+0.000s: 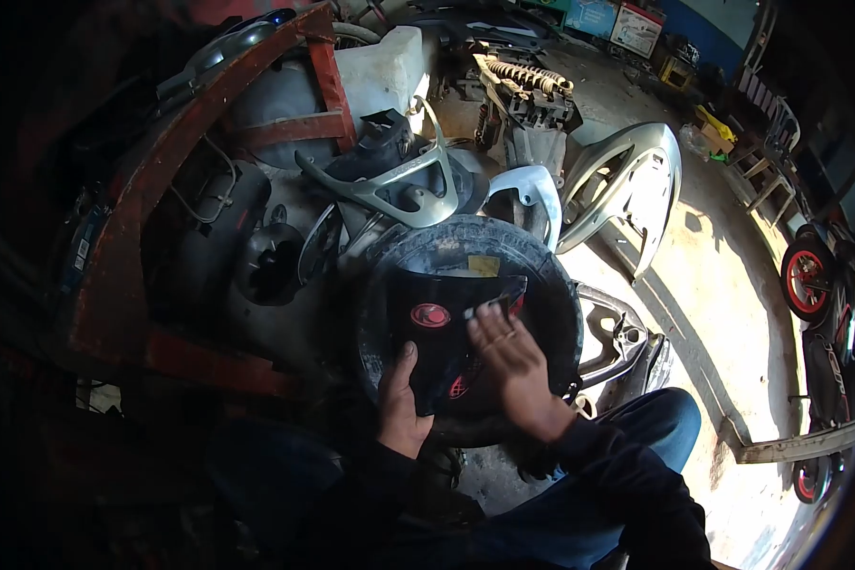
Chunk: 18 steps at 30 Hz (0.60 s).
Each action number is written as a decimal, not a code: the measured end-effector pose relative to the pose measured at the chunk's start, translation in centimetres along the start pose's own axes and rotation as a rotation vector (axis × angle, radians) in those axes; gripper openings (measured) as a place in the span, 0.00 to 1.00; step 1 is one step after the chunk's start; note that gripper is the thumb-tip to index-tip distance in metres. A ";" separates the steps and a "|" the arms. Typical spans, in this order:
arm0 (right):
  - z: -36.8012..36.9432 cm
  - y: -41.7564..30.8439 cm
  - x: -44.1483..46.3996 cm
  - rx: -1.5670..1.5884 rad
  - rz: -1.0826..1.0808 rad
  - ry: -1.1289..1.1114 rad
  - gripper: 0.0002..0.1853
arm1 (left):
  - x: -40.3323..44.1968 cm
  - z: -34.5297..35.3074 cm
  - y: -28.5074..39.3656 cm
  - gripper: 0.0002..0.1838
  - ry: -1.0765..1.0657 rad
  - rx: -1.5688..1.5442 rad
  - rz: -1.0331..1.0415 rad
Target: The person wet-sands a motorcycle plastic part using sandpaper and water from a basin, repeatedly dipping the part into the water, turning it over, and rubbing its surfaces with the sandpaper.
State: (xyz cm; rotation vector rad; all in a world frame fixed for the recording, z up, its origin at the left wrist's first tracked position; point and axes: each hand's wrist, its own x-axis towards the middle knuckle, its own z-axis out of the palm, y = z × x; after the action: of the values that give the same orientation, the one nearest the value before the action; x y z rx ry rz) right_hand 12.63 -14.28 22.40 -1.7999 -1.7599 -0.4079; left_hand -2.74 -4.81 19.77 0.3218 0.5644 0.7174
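My left hand (405,404) grips the lower left edge of a glossy black panel (425,351), thumb on its face. The panel looks like a motorcycle body cover and bears a red oval emblem (430,315) and further red markings. Across its upper right part lies my right hand (515,366), fingers stretched and close together. A small dark piece with a pale edge shows at those fingertips; what it is I cannot make out. Under the panel is a big round black tyre or tub (562,285), its rim dusty.
Silver-green motorcycle trim (413,190) and a grey-silver fairing (655,180) lie beyond the round rim. A rusty red metal frame (123,237) stands at left. Beyond is a part with a coil spring (527,76). A motorcycle with a red wheel (807,280) stands at right.
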 end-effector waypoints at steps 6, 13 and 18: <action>0.6 2.4 0.6 0.007 0.200 0.101 0.29 | -0.1 0.7 0.0 0.27 0.022 0.013 0.018; -0.1 2.3 0.7 0.011 0.167 0.033 0.31 | -0.2 0.9 0.1 0.27 0.032 -0.014 -0.020; -0.5 3.8 1.4 -0.024 0.237 0.021 0.30 | -0.4 0.5 0.0 0.27 0.042 -0.005 -0.051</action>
State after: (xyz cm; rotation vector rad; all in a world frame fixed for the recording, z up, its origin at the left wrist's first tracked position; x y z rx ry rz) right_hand 16.59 -13.27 22.89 -1.9856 -1.5096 -0.3506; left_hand -2.68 -5.15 20.33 0.2869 0.6084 0.6781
